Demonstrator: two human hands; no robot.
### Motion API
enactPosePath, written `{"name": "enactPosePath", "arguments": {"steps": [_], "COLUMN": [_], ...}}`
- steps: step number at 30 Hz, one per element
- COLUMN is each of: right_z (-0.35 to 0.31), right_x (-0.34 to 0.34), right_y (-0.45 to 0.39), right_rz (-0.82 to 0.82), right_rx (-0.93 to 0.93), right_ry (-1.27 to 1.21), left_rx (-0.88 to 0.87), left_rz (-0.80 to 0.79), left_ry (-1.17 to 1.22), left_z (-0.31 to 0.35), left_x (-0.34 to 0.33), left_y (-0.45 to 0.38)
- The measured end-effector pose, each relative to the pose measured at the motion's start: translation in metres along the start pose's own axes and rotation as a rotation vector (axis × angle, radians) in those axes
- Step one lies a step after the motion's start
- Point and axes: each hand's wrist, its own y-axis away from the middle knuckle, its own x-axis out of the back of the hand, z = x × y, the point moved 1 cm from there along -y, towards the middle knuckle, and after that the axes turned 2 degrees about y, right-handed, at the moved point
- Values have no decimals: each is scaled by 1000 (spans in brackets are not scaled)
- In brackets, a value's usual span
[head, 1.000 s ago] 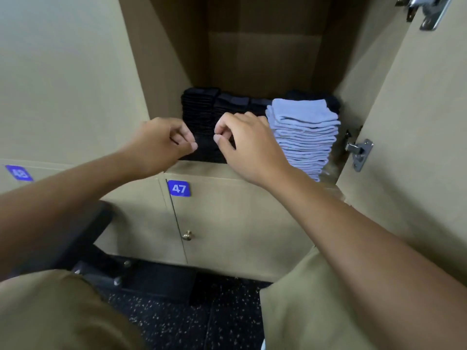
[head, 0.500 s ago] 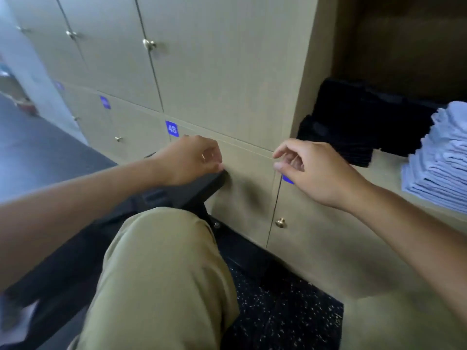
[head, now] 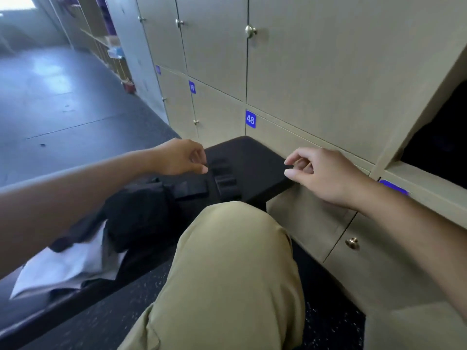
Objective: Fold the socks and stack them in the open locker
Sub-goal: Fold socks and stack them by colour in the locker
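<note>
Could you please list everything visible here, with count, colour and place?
black socks: count unclear, black, on the bench between the hands
dark pile: one, black, on the bench at left
pale cloth: one, white-grey, on the bench, lower left
bench: one, black, against the lockers
lockers: several, beige, numbered blue tags
open locker: one, dark inside, right edge
knee: one, khaki trousers, centre
left hand: empty, over the socks
right hand: empty, over the bench end

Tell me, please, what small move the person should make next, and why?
Probably lower the left hand onto the black socks on the bench and pick one up. Both hands look empty, the right hand hovers beside the bench, and loose socks lie just under the left fingertips.
</note>
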Motion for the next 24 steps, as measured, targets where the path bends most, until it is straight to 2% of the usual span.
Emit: {"name": "enactPosePath", "arguments": {"steps": [6,9,15,21,24], "right_z": [-21,-25,-31,-41,-45], "right_x": [-53,-79,-122,-146,-150], "right_y": [-44,-61,-87,-100,-102], "right_rz": [-166,-238,-231,-198,-198], "right_rx": [-15,-69,-261,-279,-308], "right_ry": [-35,-37,-79,61,109], "left_rx": [138,138,114,120,100], "left_rz": [-181,-195,-211,-322,-331], "left_ry": [16,17,-19,-29,52], "left_z": [-52,-66,-71,-65,-67], "left_x": [-19,-27,-33,-32,-30], "left_y": [-8,-13,-23,-32,-31]}}
